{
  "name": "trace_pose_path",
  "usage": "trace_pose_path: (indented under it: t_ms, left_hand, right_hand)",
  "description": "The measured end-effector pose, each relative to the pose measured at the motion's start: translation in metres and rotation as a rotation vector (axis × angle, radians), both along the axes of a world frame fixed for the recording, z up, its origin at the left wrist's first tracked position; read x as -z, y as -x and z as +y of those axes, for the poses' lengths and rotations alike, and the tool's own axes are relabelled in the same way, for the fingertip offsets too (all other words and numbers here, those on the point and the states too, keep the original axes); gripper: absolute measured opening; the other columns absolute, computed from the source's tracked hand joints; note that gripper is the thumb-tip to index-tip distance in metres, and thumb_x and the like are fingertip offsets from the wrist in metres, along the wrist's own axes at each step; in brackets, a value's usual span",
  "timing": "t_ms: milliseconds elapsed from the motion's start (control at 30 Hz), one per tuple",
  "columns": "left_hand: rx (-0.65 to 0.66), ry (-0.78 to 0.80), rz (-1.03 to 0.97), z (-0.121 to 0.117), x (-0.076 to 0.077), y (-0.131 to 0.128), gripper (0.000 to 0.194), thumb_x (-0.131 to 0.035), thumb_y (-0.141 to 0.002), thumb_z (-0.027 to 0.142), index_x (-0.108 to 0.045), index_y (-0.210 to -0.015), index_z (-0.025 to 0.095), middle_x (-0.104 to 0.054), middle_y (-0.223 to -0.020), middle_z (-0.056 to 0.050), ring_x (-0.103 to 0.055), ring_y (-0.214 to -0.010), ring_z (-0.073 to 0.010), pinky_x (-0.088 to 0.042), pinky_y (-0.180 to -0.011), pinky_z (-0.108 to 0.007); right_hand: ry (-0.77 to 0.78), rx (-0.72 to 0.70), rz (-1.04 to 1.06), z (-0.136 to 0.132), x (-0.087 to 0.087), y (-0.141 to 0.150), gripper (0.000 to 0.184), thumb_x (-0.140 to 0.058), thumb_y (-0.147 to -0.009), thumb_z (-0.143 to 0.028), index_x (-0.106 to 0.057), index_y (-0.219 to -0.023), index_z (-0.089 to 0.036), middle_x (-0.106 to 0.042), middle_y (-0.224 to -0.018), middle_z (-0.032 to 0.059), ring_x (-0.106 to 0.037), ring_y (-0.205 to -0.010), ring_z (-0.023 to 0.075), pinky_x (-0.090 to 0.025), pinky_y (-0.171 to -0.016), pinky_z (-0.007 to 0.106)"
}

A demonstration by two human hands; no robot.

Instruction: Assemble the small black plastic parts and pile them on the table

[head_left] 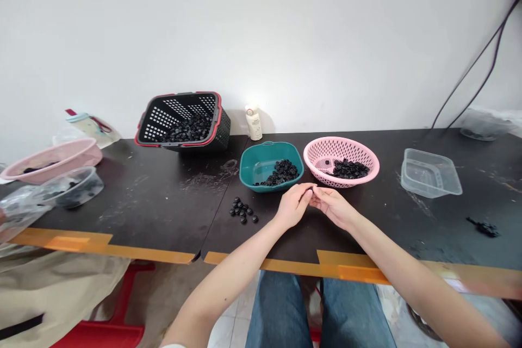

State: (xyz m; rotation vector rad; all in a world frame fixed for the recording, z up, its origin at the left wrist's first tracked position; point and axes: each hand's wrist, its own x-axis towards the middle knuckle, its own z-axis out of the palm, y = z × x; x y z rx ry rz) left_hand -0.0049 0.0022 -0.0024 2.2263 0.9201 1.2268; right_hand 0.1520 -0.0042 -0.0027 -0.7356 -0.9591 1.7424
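Observation:
My left hand (292,205) and my right hand (332,206) meet at the table's front middle, their fingertips pinching a small black piece (310,190) from both sides. Just beyond them sits a teal plastic bowl (249,168) holding a heap of black pieces. A pink perforated basket (326,147) with more black pieces stands to its right. Left of my left hand, several round black pieces (243,210) lie directly on the dark tabletop (163,212). A black-and-red perforated crate (219,114) tilts at the back, partly filled with black pieces.
A clear plastic tub (431,173) and a scatter of black bits (484,227) lie to the right. A pink basin (53,160) and a clear bowl (77,189) stand at the left, beside a person's beige-clad side (53,293). Orange tape lines the table's front edge.

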Motion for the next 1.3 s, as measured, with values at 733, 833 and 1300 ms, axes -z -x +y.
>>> trace_pose_path:
  t_ms: [733,833,1300]
  left_hand:
    - [0.035,-0.326,-0.189,-0.010,-0.005,0.002,0.038,-0.035,-0.098,0.040,-0.058,-0.119,0.019,-0.068,-0.107,-0.010,-0.061,-0.096,-0.0196,-0.049,-0.084,-0.036]
    - [0.010,-0.403,-0.161,-0.010,-0.004,0.003,0.042,-0.031,-0.099,0.040,-0.053,-0.126,0.017,-0.066,-0.111,-0.011,-0.061,-0.100,-0.0203,-0.050,-0.085,-0.037]
    - [0.036,-0.619,0.044,-0.008,-0.014,0.007,0.046,-0.045,-0.095,0.034,-0.041,-0.136,0.012,-0.065,-0.117,-0.014,-0.064,-0.103,-0.0215,-0.057,-0.082,-0.035]
  right_hand:
    - [-0.663,0.128,-0.413,-0.028,-0.022,0.009,0.026,-0.053,-0.092,-0.034,-0.070,-0.109,-0.026,-0.067,-0.114,0.0056,-0.060,-0.106,0.0234,-0.047,-0.095,0.039]
    - [-0.741,0.136,-0.460,-0.032,-0.025,0.007,0.030,-0.046,-0.096,-0.030,-0.066,-0.117,-0.027,-0.064,-0.121,0.0056,-0.057,-0.114,0.0232,-0.044,-0.100,0.040]
    - [-0.737,0.120,-0.416,-0.036,-0.037,-0.001,0.025,-0.049,-0.094,-0.023,-0.074,-0.091,-0.024,-0.069,-0.109,0.0048,-0.062,-0.102,0.0218,-0.050,-0.086,0.032]
